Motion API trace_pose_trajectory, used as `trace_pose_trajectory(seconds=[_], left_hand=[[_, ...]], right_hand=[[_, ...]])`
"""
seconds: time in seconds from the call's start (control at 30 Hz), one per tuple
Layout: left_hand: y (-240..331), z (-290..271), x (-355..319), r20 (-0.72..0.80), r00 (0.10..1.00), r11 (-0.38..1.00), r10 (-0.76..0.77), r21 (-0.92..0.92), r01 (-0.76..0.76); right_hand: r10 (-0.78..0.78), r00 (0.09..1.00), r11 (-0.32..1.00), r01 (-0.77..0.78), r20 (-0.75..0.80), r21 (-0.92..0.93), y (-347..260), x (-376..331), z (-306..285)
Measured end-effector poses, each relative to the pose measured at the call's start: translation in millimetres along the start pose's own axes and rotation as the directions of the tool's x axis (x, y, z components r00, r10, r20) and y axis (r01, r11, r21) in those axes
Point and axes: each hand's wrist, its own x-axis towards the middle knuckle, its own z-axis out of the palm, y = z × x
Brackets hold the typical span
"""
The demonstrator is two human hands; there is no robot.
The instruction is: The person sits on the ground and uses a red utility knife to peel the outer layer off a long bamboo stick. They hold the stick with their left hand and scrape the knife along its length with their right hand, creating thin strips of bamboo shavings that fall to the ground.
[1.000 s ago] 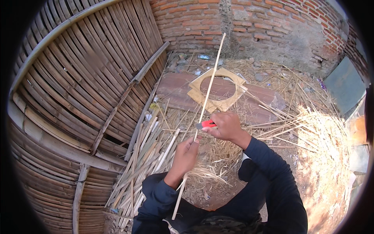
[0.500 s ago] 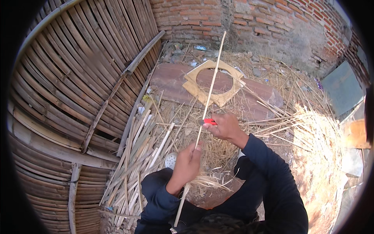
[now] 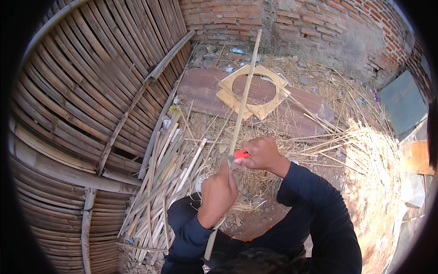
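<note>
A long pale bamboo strip (image 3: 245,96) runs from my lap up past both hands toward the brick wall. My left hand (image 3: 218,195) is closed round its lower part, with the thumb toward the top. In my right hand (image 3: 262,156) I grip a red-handled utility knife (image 3: 242,154). Its grey blade lies against the strip, just above my left thumb. The fingers of both hands are partly hidden from above. Thin curled shavings hang by my left wrist.
A pile of split bamboo strips (image 3: 155,192) lies at left, by the bamboo slat wall (image 3: 86,86). Ahead, a wooden board with a round hole (image 3: 226,98) rests on a brown plank (image 3: 200,84). Straw-like shavings (image 3: 319,155) cover the ground. A brick wall (image 3: 315,23) stands behind.
The knife has come down along the strip, close to my left hand. The strip has turned to show its wider face, and its top end has shifted slightly left and up.
</note>
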Motion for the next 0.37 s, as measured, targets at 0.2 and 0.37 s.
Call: trace_pose_trajectory(seconds=[0.2,0.37], left_hand=[[4,-1,0,0.008,1.0,0.998,0.018,-0.053,-0.017],[-3,8,-3,0.006,0.998,0.995,0.07,-0.075,-0.07]], right_hand=[[0.158,0.987,0.986,-0.16,-0.029,-0.042,24,0,5],[0.057,0.998,0.998,-0.057,0.017,-0.01,16,-5,3]])
